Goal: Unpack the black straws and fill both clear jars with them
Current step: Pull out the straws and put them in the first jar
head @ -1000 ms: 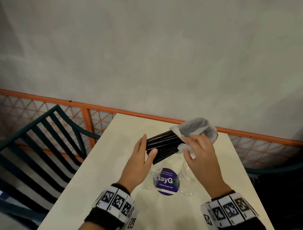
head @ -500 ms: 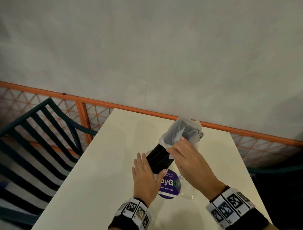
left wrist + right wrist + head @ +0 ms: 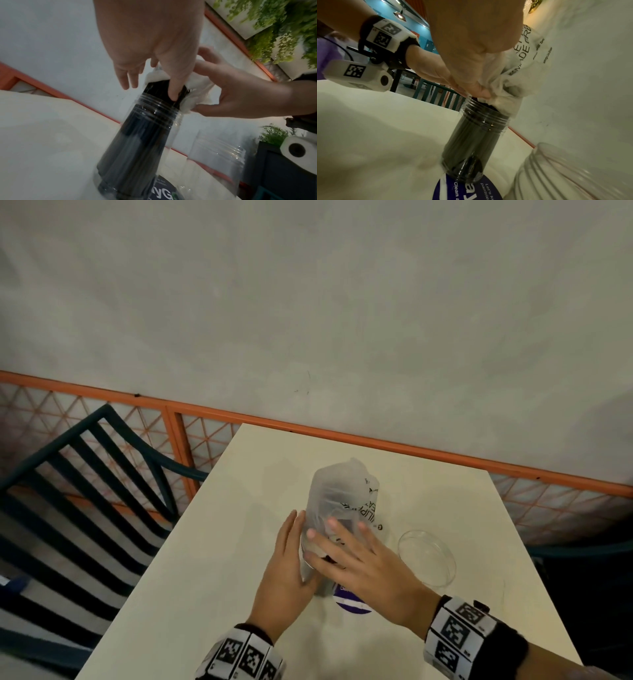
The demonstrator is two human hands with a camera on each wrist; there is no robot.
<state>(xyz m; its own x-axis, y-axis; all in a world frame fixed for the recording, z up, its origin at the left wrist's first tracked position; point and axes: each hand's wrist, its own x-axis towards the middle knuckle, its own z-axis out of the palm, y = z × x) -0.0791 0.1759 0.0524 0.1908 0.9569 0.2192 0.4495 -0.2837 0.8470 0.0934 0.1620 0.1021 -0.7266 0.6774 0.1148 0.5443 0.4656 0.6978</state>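
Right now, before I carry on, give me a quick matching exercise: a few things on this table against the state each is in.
Things:
1. left jar
2. right jar
3. plastic bag
4. purple sticker

States:
A. flat on the table, under a jar
B. empty
C. holds the black straws
D. gripped by the right hand, over the straw tops

Pairs: 1-C, 2-B, 3-D, 4-A

the purple sticker [image 3: 467, 189] on the table reads "clean a"; the plastic bag's [image 3: 527, 54] print is only partly legible.
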